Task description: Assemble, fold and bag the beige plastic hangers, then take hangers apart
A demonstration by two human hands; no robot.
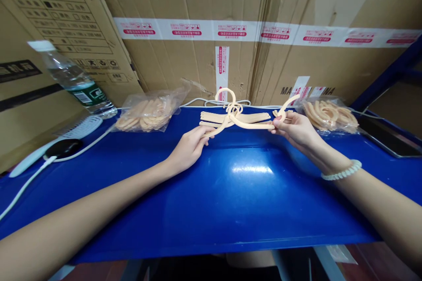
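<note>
A peach-coloured plastic clothes hanger with a curved hook is held just above the blue table. My left hand is closed around the end of its left arm. At the other side, my right hand pinches a separate curved hook piece between thumb and finger. Those same fingers also meet the tip of the hanger's right arm; whether they grip it is hard to see. Just behind lies a stack of similar hangers, partly covered by the held one.
Clear plastic bags of peach parts lie left and right. A water bottle, a hairbrush and a black oval device with a white cable are at left. A phone lies far right. Cardboard boxes wall the back.
</note>
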